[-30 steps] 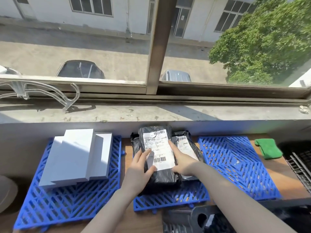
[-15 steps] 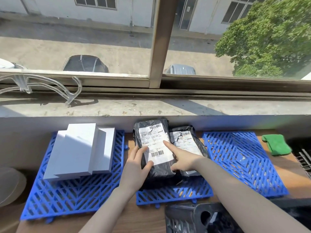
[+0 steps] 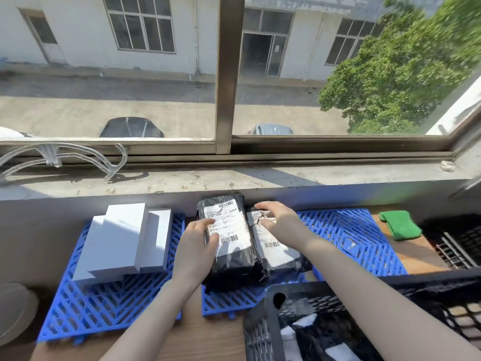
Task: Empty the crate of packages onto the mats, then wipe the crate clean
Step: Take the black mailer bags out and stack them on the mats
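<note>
Shifted rightward since earlier: right hand (image 3: 279, 222) onto right parcel (image 3: 276, 254), 12 o'clock; left hand (image 3: 197, 241) on left parcel (image 3: 234, 261); fingers (image 3: 264, 205) flat, gripping nothing. Unloading onto mat (image 3: 229, 300); next, reaching into crate (image 3: 263, 332), 5 o'clock.

White labels (image 3: 226, 226) on two black packages (image 3: 235, 261) carry barcodes (the print is unreadably small).
</note>
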